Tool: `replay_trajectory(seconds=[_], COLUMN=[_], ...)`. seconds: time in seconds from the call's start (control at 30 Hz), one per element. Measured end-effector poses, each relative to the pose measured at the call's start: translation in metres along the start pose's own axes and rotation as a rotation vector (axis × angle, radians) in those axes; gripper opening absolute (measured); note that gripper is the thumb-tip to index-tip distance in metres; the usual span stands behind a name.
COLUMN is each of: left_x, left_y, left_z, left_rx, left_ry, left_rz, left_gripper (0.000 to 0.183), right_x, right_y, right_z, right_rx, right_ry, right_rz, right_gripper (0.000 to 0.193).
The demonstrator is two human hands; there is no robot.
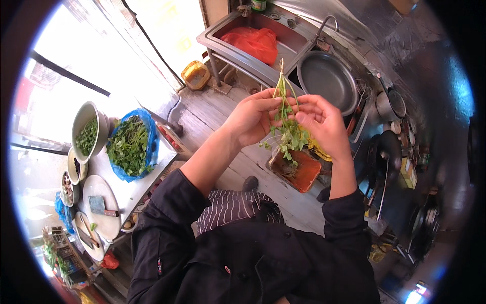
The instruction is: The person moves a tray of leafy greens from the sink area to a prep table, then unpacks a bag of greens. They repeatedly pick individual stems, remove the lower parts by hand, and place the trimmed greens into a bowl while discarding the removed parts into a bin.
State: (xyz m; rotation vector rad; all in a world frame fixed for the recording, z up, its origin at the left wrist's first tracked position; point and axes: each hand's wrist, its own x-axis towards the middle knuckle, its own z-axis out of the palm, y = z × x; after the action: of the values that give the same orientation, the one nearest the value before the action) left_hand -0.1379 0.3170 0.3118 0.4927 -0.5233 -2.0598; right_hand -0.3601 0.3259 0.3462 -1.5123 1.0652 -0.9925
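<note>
In front of me, a sprig of coriander [291, 136] hangs with its pale root end up and its leaves down. My left hand [253, 119] is closed, pinching the stems between thumb and fingers. From the other side, my right hand [326, 124] curls its fingertips onto the same stems and leaves. Under the leaves, an orange-red bin [306, 175] stands on the floor with some plant scraps in it. To the left, a heap of green leaves [129, 144] fills a blue plastic bag [153, 139] on the table.
The left table [124, 192] also bears a metal bowl of chopped greens [102, 126], a round board [104, 223] with a cleaver [98, 205], and another board with a knife [87, 238]. Ahead are a steel sink [228, 23] holding a red bag [255, 43] and a large grey basin [329, 81].
</note>
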Motion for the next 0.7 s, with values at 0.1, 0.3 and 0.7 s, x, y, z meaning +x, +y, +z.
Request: replay_trajectory(seconds=[0.1, 0.3, 0.7], left_x=[-0.003, -0.005, -0.003], left_y=[0.0, -0.002, -0.001], left_z=[0.002, 0.005, 0.003], left_rx=[-0.013, -0.042, -0.15], left_ry=[0.058, 0.137, 0.186], left_rz=[0.027, 0.047, 0.04], left_gripper=[0.027, 0.03, 0.02], right_x=[-0.001, 0.005, 0.009], right_y=[0.006, 0.009, 0.013], right_z=[0.0, -0.004, -0.005], right_rx=[0.006, 0.025, -0.138], right_ry=[-0.116, -0.129, 0.081], right_rz=[0.06, 0.168, -0.027], right_gripper=[0.048, 0.048, 0.026])
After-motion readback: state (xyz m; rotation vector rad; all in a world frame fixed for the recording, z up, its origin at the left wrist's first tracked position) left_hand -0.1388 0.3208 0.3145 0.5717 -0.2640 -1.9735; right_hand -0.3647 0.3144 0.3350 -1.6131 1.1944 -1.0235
